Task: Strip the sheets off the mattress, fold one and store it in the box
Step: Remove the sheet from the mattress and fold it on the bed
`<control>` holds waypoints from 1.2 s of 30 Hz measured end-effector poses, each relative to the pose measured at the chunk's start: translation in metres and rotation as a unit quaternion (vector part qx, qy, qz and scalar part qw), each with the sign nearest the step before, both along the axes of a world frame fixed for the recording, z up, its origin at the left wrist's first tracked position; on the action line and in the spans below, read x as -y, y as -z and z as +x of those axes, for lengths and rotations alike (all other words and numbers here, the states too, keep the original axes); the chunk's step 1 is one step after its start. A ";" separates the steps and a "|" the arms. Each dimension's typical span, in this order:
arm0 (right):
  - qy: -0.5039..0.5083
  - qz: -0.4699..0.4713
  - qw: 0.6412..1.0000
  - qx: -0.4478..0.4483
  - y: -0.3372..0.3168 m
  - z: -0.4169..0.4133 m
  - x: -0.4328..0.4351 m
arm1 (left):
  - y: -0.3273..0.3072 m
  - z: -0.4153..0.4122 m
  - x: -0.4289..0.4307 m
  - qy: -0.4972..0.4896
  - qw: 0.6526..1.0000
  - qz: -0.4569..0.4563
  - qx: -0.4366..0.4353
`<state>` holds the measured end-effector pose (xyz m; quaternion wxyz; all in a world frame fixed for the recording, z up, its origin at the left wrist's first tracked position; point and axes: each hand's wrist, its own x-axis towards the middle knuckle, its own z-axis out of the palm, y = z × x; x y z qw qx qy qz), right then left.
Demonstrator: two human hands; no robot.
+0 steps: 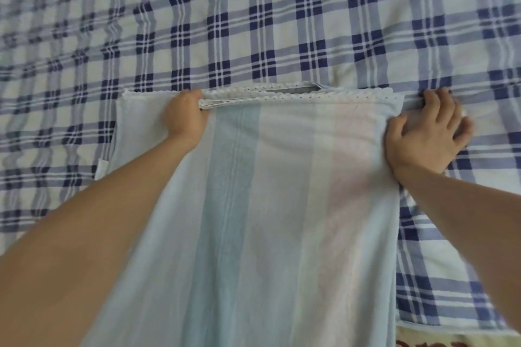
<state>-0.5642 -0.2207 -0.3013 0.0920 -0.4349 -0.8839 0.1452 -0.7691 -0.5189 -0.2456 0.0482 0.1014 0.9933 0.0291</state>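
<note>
A pale sheet with light blue, white and pink stripes [270, 205] lies folded lengthwise on top of a blue and white checked sheet [253, 22] that covers the mattress. Its far edge carries a white lace trim. My left hand [184, 115] grips that far edge near the left corner, fingers curled under the trim. My right hand [425, 132] holds the far right corner of the striped sheet, thumb on the cloth and fingers spread down onto the checked sheet beside it. The box is not in view.
The checked sheet spreads out on all sides, with wrinkles at the left. A strip of patterned cream and red fabric [439, 342] shows at the bottom right, beyond the checked sheet's near edge.
</note>
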 end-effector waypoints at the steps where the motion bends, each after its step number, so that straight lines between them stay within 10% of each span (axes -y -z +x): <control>1: 0.000 0.003 1.000 0.000 0.001 -0.001 0.000 | 0.007 -0.003 -0.002 -0.010 1.000 0.005 0.002; 9: -0.003 0.021 1.000 -0.004 0.009 -0.002 -0.003 | 0.042 0.004 -0.019 -0.145 0.986 0.074 -0.024; 19: -0.149 0.014 0.976 -0.157 -0.001 0.004 0.000 | 0.029 0.044 -0.016 -0.033 0.974 0.226 -0.010; 26: 0.083 -0.249 0.957 -0.123 -0.027 -0.031 0.027 | 0.030 0.007 -0.019 -0.056 0.984 0.169 -0.016; 36: -0.045 0.038 0.972 -0.226 -0.013 -0.045 0.072 | 0.082 0.019 -0.028 -0.099 0.979 0.077 -0.161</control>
